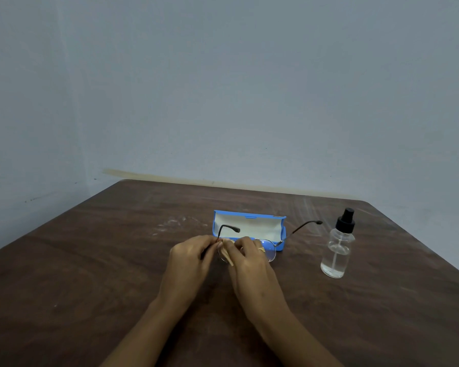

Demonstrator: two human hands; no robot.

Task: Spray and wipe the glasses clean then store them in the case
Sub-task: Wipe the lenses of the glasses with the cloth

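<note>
My left hand [194, 256] pinches the glasses [269, 251] at the hinge, my right hand [249, 258] pinches the cloth [227, 254] on a lens — I'd rub light, small circles. The case [249, 226] sits at 12 o'clock.

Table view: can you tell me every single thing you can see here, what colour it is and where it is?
glasses: one, thin metal frame with dark arm tips, arms open, just in front of the case
case: one, blue with pale lining, open, middle of the table
spray bottle: one, clear with black top, upright, right of the case
cloth: one, beige, between the two hands
table: one, dark brown wood
wall: pale blue-grey, behind the table
ring: one, gold, on the right hand
left hand: one, pinches the glasses at one end
right hand: one, holds the cloth on the glasses
</note>
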